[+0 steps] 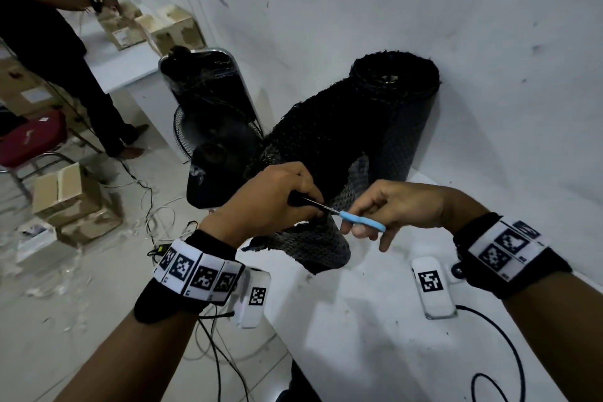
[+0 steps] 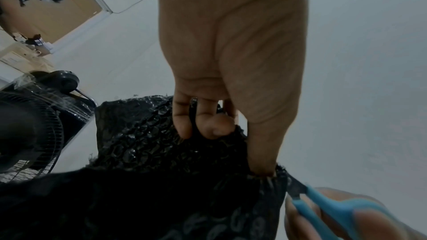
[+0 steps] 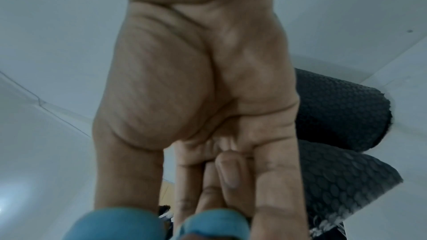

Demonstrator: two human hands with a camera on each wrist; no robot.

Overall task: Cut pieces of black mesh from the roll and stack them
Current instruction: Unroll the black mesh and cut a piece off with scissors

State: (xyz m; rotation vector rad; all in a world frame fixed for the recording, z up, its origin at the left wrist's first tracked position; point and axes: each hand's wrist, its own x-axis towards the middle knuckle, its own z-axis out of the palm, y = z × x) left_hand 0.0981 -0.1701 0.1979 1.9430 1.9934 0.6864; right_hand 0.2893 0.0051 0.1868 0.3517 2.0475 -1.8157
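Observation:
A thick roll of black mesh (image 1: pixel 396 101) leans upright against the white wall at the back of the white table (image 1: pixel 375 336). Its loose end (image 1: pixel 313 147) trails toward me and droops over the table's left edge. My left hand (image 1: pixel 277 202) grips a bunched fold of that mesh (image 2: pixel 161 152), thumb and fingers curled into it. My right hand (image 1: pixel 391 209) holds blue-handled scissors (image 1: pixel 360 220), the blades reaching into the mesh right beside the left fingers. The blue handles (image 3: pixel 161 225) fill the bottom of the right wrist view, with the roll (image 3: pixel 339 109) behind.
A black fan (image 1: pixel 208 127) stands on the floor left of the table. Cardboard boxes (image 1: pixel 71 202), cables and a red chair (image 1: pixel 29 140) lie further left. Another person (image 1: pixel 49 42) works at a far table. Two white marker blocks (image 1: pixel 432 287) flank my wrists.

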